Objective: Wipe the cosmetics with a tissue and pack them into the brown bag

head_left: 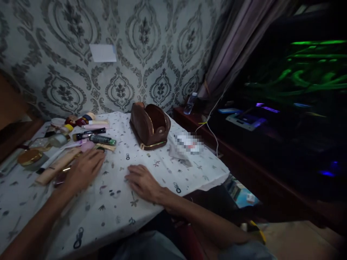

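My left hand (85, 167) rests palm down at the near edge of a spread of cosmetics, its fingers stretched out beside a beige tube (58, 166) and a pink makeup sponge (87, 146). Part of a dark, shiny item (61, 177) shows from under that hand. My right hand (143, 183) lies on the patterned cloth, fingers loosely extended and holding nothing. Beyond it stands a brown toiletry bag (148, 126) with its top unzipped and gaping. A dark green tube (102, 140) and a black tube (90, 133) lie left of the bag.
The cloth-covered table (119, 202) meets a patterned wall (143, 50). A gold-lidded jar (30, 159) sits far left. Right of the bag lies a blurred-out item (189, 143) on a clear plastic wrapper (181, 159). A white cable (214, 126) and a bottle (191, 103) are beyond the table's right edge.
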`<action>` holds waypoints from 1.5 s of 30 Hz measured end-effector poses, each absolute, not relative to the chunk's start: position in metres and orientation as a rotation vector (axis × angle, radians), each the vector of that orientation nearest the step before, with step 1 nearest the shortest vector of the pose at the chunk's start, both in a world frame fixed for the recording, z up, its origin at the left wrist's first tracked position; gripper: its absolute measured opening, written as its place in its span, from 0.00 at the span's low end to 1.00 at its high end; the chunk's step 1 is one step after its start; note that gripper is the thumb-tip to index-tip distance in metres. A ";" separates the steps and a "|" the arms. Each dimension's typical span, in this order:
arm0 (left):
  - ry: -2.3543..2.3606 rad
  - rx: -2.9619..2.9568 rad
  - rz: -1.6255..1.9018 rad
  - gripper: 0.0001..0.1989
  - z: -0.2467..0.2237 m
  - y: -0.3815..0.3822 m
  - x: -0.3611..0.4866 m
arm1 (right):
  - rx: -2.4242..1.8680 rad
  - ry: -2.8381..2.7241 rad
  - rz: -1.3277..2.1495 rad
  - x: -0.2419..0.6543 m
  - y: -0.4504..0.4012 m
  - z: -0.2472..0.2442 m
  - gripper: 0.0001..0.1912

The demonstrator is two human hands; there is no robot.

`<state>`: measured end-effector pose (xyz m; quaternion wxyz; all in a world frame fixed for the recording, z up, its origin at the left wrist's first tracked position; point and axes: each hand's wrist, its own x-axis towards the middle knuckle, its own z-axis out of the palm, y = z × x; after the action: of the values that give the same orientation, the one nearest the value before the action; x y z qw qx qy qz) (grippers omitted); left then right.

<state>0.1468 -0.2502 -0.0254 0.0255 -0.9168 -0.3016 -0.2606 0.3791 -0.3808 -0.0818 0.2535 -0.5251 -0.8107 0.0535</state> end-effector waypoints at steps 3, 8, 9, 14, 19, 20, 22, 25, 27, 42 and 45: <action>-0.773 -2.881 -0.810 0.15 -0.037 -0.263 0.161 | -1.625 -1.928 -0.134 0.427 -0.386 -0.072 0.15; -0.783 -3.017 -0.803 0.14 -0.042 -0.281 0.171 | -1.993 -1.621 -0.226 0.521 -0.416 -0.075 0.16; -0.786 -3.054 -0.795 0.14 -0.040 -0.284 0.175 | -1.968 -1.665 -0.143 0.530 -0.420 -0.079 0.15; -0.805 -3.222 -0.671 0.16 -0.028 -0.303 0.197 | -1.618 -1.637 0.275 0.496 -0.409 -0.085 0.12; -0.915 -3.208 -0.662 0.28 -0.024 -0.317 0.212 | -1.263 -1.366 0.799 0.412 -0.363 -0.064 0.11; -0.977 -3.168 -0.685 0.29 -0.025 -0.315 0.212 | -1.199 -1.316 0.872 0.400 -0.353 -0.060 0.12; -1.117 -3.096 -0.796 0.28 -0.028 -0.307 0.208 | -1.101 -1.246 0.952 0.382 -0.337 -0.054 0.14; -1.293 -3.013 -1.102 0.24 -0.031 -0.283 0.191 | -1.054 -1.188 0.992 0.370 -0.320 -0.053 0.19; -1.404 -2.919 -1.268 0.21 -0.029 -0.264 0.172 | -1.072 -1.181 1.020 0.367 -0.310 -0.058 0.20; -1.906 -2.281 -1.145 0.16 -0.039 -0.215 0.073 | -1.375 -1.798 0.249 0.334 -0.173 -0.108 0.21; -1.807 -2.383 -0.930 0.20 -0.042 -0.219 0.080 | -1.370 -1.817 0.248 0.331 -0.151 -0.112 0.22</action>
<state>0.0804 -0.2189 -0.0425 0.0048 -0.7610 -0.5768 -0.2969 0.3312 -0.1509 -0.1116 0.4133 -0.5450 -0.7228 0.0986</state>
